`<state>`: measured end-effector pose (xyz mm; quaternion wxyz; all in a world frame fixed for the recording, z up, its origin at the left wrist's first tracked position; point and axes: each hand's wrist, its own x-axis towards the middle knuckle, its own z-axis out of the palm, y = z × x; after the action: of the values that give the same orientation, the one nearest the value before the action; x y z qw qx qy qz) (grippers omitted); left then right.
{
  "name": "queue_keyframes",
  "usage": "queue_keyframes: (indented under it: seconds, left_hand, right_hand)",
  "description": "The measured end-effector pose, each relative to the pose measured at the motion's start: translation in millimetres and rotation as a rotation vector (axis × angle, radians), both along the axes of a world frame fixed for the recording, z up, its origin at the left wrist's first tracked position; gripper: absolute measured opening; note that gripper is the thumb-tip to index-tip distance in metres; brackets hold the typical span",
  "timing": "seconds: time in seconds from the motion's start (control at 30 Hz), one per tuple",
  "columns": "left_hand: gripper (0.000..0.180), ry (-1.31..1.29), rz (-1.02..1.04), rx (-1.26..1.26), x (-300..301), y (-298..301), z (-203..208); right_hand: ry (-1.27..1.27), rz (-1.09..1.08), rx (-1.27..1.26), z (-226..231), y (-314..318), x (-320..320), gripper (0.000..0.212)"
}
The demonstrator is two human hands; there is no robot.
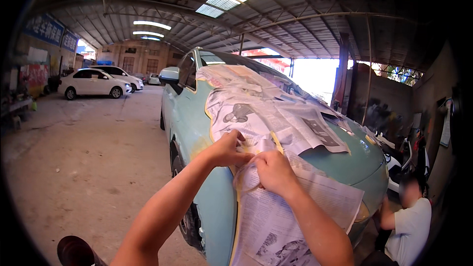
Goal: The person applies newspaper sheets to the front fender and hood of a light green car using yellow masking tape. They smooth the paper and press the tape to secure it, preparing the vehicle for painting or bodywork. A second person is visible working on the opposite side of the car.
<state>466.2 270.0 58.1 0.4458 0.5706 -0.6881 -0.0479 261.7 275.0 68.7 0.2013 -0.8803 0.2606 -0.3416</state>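
Over the fender of a pale green car [217, 216], my two hands come together on sheets of newspaper [315, 187] that cover it. My right hand [277, 171] is closed on a roll of tape [247, 178], a pale see-through ring hanging below the fingers. My left hand [229, 150] touches the paper's edge beside it, its fingers curled and its thumb reaching toward the right hand. What lies between the left fingers is hidden. Yellowish masking tape [277, 141] runs along paper seams just beyond my hands.
More newspaper [241, 76] covers the hood and windshield area. A side mirror [170, 74] sticks out at the car's left. Low at the right, a person in a white shirt [411, 229] crouches by the car's front. White cars [93, 83] stand at the far left.
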Motion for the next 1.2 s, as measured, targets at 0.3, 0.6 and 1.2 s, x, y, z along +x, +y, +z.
queue_keyframes:
  seconds: [0.3, 0.6, 1.2]
  left_hand:
    - [0.084, -0.033, 0.158, -0.157, -6.4, 12.1, -12.9]
    - [0.032, -0.394, 0.399, -0.350, -54.0, 35.9, -22.1]
    - [0.077, -0.374, 0.610, 0.186, -46.4, 41.1, -7.1]
  right_hand:
    - [0.315, 0.465, 0.288, -19.1, 72.0, 6.0, 0.032]
    - [0.344, 0.433, 0.206, -95.5, 114.3, -117.3, 0.025]
    - [-0.007, 0.245, 0.585, -164.1, 166.1, -234.8, 0.023]
